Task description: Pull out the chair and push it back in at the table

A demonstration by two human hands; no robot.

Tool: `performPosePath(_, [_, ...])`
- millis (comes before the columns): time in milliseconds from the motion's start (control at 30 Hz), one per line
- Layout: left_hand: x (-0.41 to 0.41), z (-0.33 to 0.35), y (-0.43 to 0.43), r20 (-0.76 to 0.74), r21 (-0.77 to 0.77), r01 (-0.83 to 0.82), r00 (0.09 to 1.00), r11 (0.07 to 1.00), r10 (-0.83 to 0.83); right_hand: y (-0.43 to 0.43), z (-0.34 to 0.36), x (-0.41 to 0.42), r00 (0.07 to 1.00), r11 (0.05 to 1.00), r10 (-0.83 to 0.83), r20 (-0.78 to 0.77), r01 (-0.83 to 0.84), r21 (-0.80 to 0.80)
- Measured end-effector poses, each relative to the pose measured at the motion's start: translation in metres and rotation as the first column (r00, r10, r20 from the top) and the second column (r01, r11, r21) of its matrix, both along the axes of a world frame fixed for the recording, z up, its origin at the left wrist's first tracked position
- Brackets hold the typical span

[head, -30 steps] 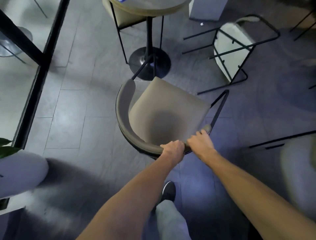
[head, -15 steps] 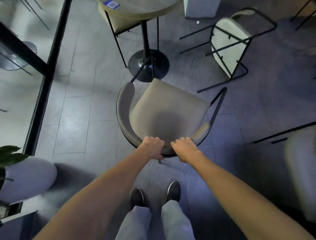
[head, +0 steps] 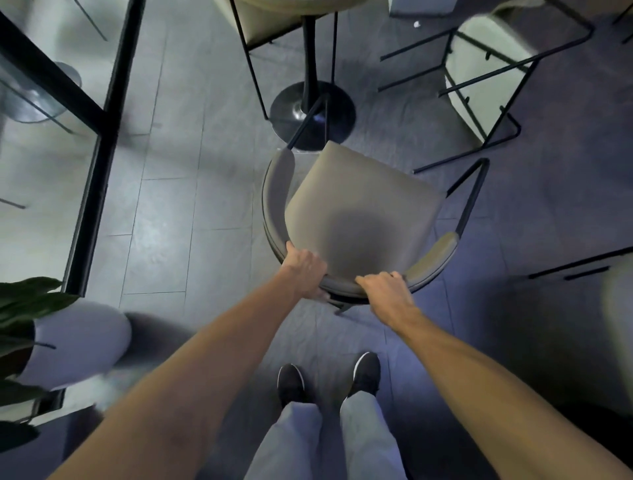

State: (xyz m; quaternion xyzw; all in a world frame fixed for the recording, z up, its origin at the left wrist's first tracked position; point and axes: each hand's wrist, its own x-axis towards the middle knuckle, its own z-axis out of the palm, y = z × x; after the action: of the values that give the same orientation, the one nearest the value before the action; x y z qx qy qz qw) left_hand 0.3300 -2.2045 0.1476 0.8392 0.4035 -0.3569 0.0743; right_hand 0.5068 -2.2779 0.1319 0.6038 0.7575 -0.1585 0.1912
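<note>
A beige padded chair (head: 359, 209) with a curved backrest and thin black legs stands on the tiled floor in front of me. My left hand (head: 305, 270) grips the backrest's left part from above. My right hand (head: 387, 294) grips the backrest just right of its middle. The round table (head: 301, 3) shows only as an edge at the top, with its black pedestal base (head: 311, 113) just beyond the chair's front. The chair's front leg reaches the base's near rim.
A second chair (head: 486, 65) lies tipped at the upper right. Another beige chair stands behind the table. A white planter (head: 75, 342) with green leaves sits at the lower left beside a black-framed glass wall (head: 99, 154). My two feet stand behind the chair.
The chair has moved away from me toward the table's base. My hands have spread apart along the backrest, the left sliding leftward. My second foot has come up beside the first.
</note>
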Motion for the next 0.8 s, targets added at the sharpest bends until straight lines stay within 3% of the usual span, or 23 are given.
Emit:
performPosePath(500, [-0.014,0.005,0.059,0.080,-0.008,-0.236,0.969,0.972,0.236,0.102,-0.006,-0.006,0.994,0.991,0.091,0.056,-0.096,0.094])
performPosePath(800, [-0.050,0.003,0.130,0.107,0.032,-0.258,0.962,0.966,0.253,0.180,-0.002,-0.045,0.996,0.989,0.077,0.055,-0.083,0.119])
